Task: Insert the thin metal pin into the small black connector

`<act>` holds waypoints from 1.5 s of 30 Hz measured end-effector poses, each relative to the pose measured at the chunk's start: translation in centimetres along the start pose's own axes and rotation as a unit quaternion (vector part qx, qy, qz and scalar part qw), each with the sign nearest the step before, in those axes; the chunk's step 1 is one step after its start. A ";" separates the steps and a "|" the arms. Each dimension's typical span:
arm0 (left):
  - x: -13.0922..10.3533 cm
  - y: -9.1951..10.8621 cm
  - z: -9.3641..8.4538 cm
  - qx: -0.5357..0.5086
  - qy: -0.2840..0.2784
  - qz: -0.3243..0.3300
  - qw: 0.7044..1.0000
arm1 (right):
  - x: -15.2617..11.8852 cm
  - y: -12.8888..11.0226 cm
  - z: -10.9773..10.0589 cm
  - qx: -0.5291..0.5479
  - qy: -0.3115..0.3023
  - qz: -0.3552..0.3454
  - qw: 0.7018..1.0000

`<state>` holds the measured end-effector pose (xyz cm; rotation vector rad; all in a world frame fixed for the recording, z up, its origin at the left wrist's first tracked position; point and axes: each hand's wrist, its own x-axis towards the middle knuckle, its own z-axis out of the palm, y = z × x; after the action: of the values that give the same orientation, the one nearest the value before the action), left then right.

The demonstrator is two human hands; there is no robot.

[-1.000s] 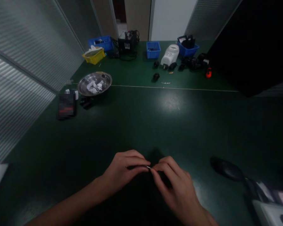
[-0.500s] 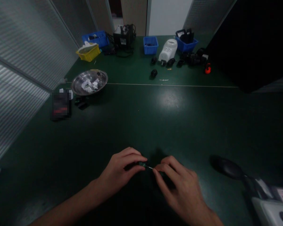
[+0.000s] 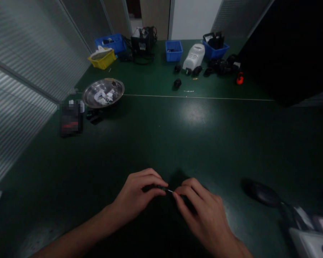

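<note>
Low in the middle of the view, my left hand [image 3: 140,190] pinches a small green circuit board [image 3: 161,187] between thumb and fingers; the fingers cover most of it. A thin, light-coloured rod or wire [image 3: 170,191] bridges the short gap from the board to my right hand [image 3: 204,211]. The thumb and index finger of my right hand are closed on its other end. What the thin piece is exactly is too small to tell. Both hands are just above the dark green table [image 3: 156,143].
A metal bowl [image 3: 103,94] with white scraps is at the left. Along the back are a yellow bin [image 3: 103,61], a blue bin [image 3: 173,52], a white device [image 3: 194,57] and small black parts. A black rounded object [image 3: 266,194] lies at the right.
The board in my left hand has tilted and shows less of its green face. The whole scene has shifted slightly to the right in view.
</note>
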<state>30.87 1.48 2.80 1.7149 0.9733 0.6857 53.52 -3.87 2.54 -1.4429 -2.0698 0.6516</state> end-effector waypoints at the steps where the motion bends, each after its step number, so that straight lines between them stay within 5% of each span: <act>1: 0.0 0.0 0.0 -0.003 0.002 -0.005 1.000 | 0.0 0.0 0.0 0.002 -0.001 0.001 1.000; 28: 0.1 0.3 0.1 0.007 0.007 0.021 1.000 | 0.3 0.1 0.5 -0.028 -0.014 -0.010 0.999; 32: 0.2 0.2 -0.4 0.053 0.033 0.029 0.998 | 0.4 0.0 0.3 -0.025 -0.020 -0.013 0.999; 39: 1.1 -1.2 -0.3 0.187 0.013 0.147 0.971 | 0.4 0.1 0.0 -0.030 -0.020 -0.023 0.999; 45: 1.0 -1.3 -0.5 0.238 0.016 0.133 0.962 | 0.2 0.2 0.0 -0.034 -0.022 -0.026 0.999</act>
<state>30.64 2.80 1.75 2.2956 0.9941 0.6878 53.62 -3.66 2.45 -1.4183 -2.1762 0.6017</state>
